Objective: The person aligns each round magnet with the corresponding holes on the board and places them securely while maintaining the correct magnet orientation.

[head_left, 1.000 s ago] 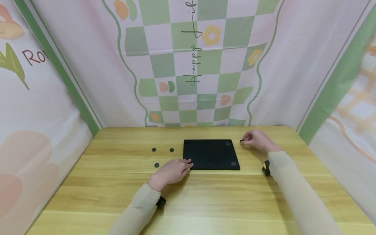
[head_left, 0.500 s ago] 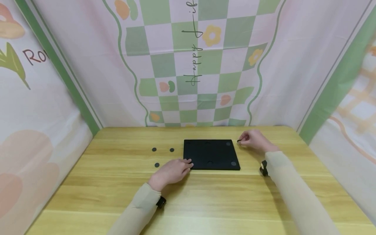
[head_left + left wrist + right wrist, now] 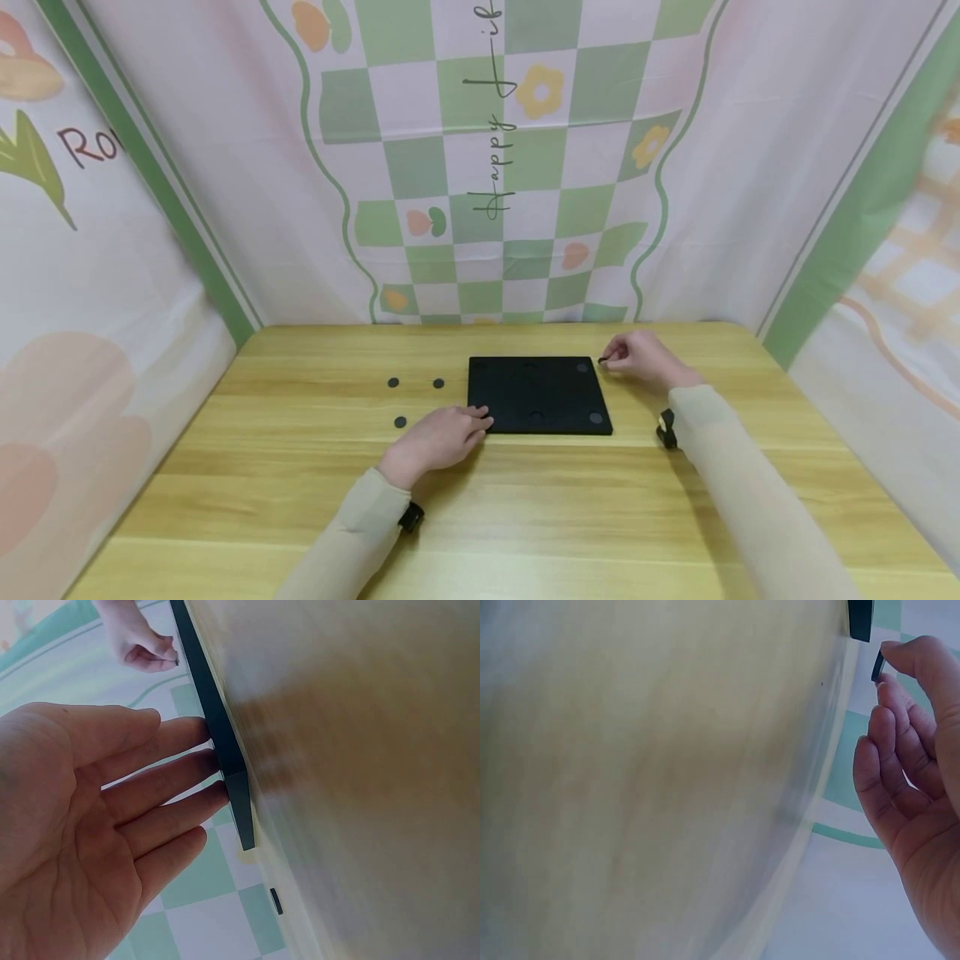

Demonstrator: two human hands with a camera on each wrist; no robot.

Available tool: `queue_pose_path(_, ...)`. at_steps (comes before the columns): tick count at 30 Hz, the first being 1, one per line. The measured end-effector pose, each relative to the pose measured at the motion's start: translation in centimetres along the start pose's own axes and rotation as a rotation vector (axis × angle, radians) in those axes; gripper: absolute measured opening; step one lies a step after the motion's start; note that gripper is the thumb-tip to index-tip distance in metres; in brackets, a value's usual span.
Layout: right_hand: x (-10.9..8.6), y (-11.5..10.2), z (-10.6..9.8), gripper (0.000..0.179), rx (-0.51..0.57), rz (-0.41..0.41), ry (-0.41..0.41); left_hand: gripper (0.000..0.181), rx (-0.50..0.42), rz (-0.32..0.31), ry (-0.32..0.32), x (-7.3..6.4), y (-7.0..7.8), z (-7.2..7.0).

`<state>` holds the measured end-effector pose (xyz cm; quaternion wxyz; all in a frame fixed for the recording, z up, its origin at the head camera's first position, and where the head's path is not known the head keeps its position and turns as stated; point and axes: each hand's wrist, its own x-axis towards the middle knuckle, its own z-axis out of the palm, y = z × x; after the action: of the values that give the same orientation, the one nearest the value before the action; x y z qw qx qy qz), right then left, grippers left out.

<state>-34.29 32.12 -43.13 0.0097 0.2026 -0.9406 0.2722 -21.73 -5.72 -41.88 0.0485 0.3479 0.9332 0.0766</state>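
A flat black rectangular board [image 3: 525, 393] lies on the wooden table, with round marks near its edges. Two of these, at its right corners, look like grey discs [image 3: 596, 417]. My left hand [image 3: 442, 435] rests its fingertips on the board's near left corner; in the left wrist view its fingers [image 3: 176, 776] are straight against the black edge. Just off the board's far right corner, my right hand [image 3: 641, 357] pinches a small dark disc [image 3: 877, 666] between thumb and fingertips. The disc is seen edge-on in the right wrist view, close to the board's corner.
Left of the board, three small dark discs lie on the table: a far left disc [image 3: 393, 382], a disc nearer the board [image 3: 438, 383] and a near disc [image 3: 401, 422]. A patterned curtain [image 3: 495, 167] hangs behind the wooden table [image 3: 525, 508].
My right hand has moved a little to the left with the pinched disc, closer to the board's far right corner. My left hand and the board have stayed in place.
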Motion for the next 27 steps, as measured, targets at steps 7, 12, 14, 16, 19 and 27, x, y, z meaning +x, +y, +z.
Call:
queue_pose_path(7, 0.3, -0.5, 0.2, 0.01, 0.012, -0.01, -0.01, 0.036, -0.004, 0.0, 0.002, 0.0, 0.0, 0.0)
queue_pose_path(12, 0.6, -0.8, 0.4, 0.01, -0.001, -0.004, -0.016, 0.036, -0.003, 0.0, -0.002, 0.0, -0.1, 0.0)
queue_pose_path(14, 0.7, -1.0, 0.5, 0.01, 0.003, 0.0, -0.019, 0.036, -0.002, -0.002, -0.005, 0.0, -0.1, 0.0)
queue_pose_path(16, 0.8, -1.1, 0.5, 0.01, 0.005, -0.003, -0.02, 0.036, -0.002, -0.006, -0.008, 0.0, 0.0, 0.0)
queue_pose_path(19, 0.9, -1.4, 0.6, 0.011, 0.004, -0.015, -0.021, 0.036, -0.009, -0.012, -0.013, -0.1, 0.0, -0.1)
queue_pose_path(27, 1.4, -1.9, 0.9, 0.012, 0.002, -0.042, -0.025, 0.036, -0.012, -0.008, -0.009, 0.0, 0.0, 0.0)
